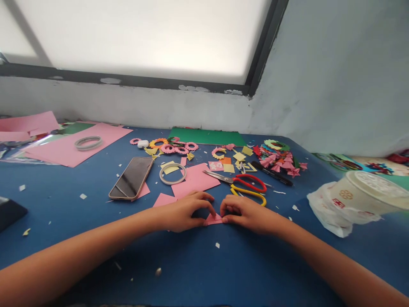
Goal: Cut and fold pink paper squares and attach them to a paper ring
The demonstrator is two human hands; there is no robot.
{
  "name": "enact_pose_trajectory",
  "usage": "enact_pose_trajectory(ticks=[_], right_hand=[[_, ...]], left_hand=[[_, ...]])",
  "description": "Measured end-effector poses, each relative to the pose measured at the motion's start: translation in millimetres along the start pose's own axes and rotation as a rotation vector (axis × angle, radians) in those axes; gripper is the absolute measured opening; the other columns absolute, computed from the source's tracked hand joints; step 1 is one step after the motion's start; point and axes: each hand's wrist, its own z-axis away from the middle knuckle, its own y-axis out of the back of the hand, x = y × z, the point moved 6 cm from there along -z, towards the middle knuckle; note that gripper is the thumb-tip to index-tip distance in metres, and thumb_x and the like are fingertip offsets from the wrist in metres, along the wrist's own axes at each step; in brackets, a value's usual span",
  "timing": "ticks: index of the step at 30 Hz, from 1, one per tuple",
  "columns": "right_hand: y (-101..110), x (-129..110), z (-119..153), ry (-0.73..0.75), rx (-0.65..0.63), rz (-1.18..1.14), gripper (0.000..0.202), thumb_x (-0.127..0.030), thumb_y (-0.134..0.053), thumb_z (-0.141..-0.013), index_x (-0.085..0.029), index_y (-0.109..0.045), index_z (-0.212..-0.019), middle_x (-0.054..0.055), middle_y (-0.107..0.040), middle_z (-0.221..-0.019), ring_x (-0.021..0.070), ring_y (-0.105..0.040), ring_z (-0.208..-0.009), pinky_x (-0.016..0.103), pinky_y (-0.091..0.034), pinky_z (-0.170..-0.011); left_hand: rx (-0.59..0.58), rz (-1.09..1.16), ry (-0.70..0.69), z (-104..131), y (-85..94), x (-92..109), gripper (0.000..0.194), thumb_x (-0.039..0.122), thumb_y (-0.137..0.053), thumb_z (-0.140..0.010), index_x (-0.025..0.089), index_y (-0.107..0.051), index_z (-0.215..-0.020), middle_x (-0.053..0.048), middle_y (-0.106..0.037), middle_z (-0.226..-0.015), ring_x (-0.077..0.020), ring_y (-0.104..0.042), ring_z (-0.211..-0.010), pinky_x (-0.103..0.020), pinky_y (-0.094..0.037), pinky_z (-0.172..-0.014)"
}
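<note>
A small folded piece of pink paper [214,219] lies on the blue table between my hands. My left hand [188,209] has its thumb and index finger on the paper's left part, the other fingers bent above it. My right hand [245,213] is closed, thumb and curled fingers pinching the right corner. Larger pink sheets [195,179] lie just beyond my left hand. Scissors [247,187] with one red and one yellow handle rest behind my right hand, their blades pointing left. A roll of tape [162,177] is on the sheets' left side.
A phone [131,179] lies left of the tape. Scalloped paper rings [179,148], yellow squares and a heap of folded pink pieces [277,161] spread behind, near a black marker [271,173]. A cup in a plastic bag [354,200] stands right. Paper scraps dot the table [249,273].
</note>
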Motion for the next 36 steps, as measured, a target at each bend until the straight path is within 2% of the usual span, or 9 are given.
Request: enact_pose_trajectory(ticks=[6,10,14,18,21,25,29,32,36], right_hand=[[-3.8,-8.0,7.0,0.233,0.087,0.141,0.017,-0.026,-0.054,-0.086,-0.020,-0.068,-0.091,0.004,-0.057,-0.084,0.0130,-0.055,-0.073,0.024,-0.042,-0.066],[-6.7,-14.5,12.5,0.329,0.104,0.229,0.020,-0.020,-0.048,-0.087,-0.020,-0.067,-0.093,0.005,-0.062,-0.092,0.0144,-0.058,-0.079,0.024,-0.043,-0.068],[-7.4,-18.7,14.3,0.346,0.102,0.235,0.018,-0.021,-0.049,-0.087,-0.021,-0.067,-0.090,0.005,-0.064,-0.094,0.0146,-0.059,-0.080,0.024,-0.044,-0.068],[-5.9,-14.5,8.9,0.231,0.116,0.125,0.014,-0.027,-0.056,-0.084,-0.019,-0.065,-0.091,0.004,-0.063,-0.087,0.0138,-0.058,-0.076,0.024,-0.044,-0.068],[-7.6,-14.3,6.5,0.192,0.108,0.107,0.011,-0.026,-0.056,-0.084,-0.019,-0.064,-0.088,0.003,-0.061,-0.087,0.0137,-0.057,-0.076,0.024,-0.044,-0.067],[-8.9,-18.3,6.0,0.164,0.107,0.123,0.010,-0.021,-0.051,-0.086,-0.018,-0.061,-0.084,0.003,-0.060,-0.085,0.0145,-0.056,-0.075,0.025,-0.043,-0.067],[-8.8,-19.3,3.7,0.088,0.134,0.140,0.008,-0.020,-0.050,-0.085,-0.017,-0.057,-0.085,0.003,-0.059,-0.079,0.0146,-0.054,-0.070,0.025,-0.040,-0.062],[-9.0,-18.5,2.4,0.046,0.164,0.157,0.006,-0.021,-0.051,-0.084,-0.018,-0.057,-0.082,0.002,-0.058,-0.077,0.0146,-0.053,-0.069,0.025,-0.039,-0.061],[-8.8,-17.3,3.3,0.032,0.184,0.147,0.007,-0.024,-0.053,-0.084,-0.018,-0.056,-0.081,0.002,-0.058,-0.078,0.0142,-0.053,-0.069,0.025,-0.039,-0.060]], left_hand=[[0.136,-0.156,-0.160,7.8,-2.9,6.5,0.019,0.019,-0.054,-0.085,0.021,-0.066,-0.100,-0.009,-0.055,-0.123,-0.0225,-0.050,-0.111,-0.038,-0.043,-0.094],[0.125,-0.278,-0.297,10.2,-7.4,17.0,0.026,0.012,-0.050,-0.084,0.017,-0.064,-0.106,-0.008,-0.063,-0.111,-0.0221,-0.055,-0.102,-0.035,-0.047,-0.089],[0.073,-0.371,-0.416,12.1,-10.5,28.1,0.027,0.010,-0.043,-0.087,0.011,-0.062,-0.107,-0.011,-0.068,-0.101,-0.0224,-0.061,-0.093,-0.034,-0.050,-0.084],[0.076,-0.397,-0.457,13.1,-10.4,31.7,0.029,0.010,-0.041,-0.085,0.012,-0.062,-0.105,-0.012,-0.067,-0.099,-0.0225,-0.061,-0.094,-0.034,-0.050,-0.082],[0.091,-0.325,-0.403,11.3,-10.1,28.5,0.023,0.012,-0.044,-0.085,0.015,-0.063,-0.098,-0.010,-0.067,-0.098,-0.0210,-0.061,-0.093,-0.032,-0.048,-0.083],[0.152,-0.169,-0.134,5.4,-7.9,14.5,0.010,0.020,-0.054,-0.084,0.017,-0.062,-0.089,-0.004,-0.066,-0.085,-0.0166,-0.061,-0.079,-0.025,-0.047,-0.071],[0.201,-0.060,0.074,1.8,-6.7,5.8,0.014,0.030,-0.054,-0.086,0.019,-0.060,-0.093,-0.001,-0.064,-0.082,-0.0138,-0.059,-0.070,-0.023,-0.044,-0.061],[0.224,-0.018,0.150,0.1,-4.8,2.6,0.015,0.031,-0.058,-0.083,0.019,-0.060,-0.092,-0.001,-0.062,-0.083,-0.0147,-0.057,-0.072,-0.023,-0.043,-0.062],[0.226,-0.021,0.150,-0.2,-2.7,1.8,0.010,0.026,-0.062,-0.079,0.016,-0.063,-0.077,-0.002,-0.058,-0.083,-0.0153,-0.055,-0.076,-0.024,-0.042,-0.064]])
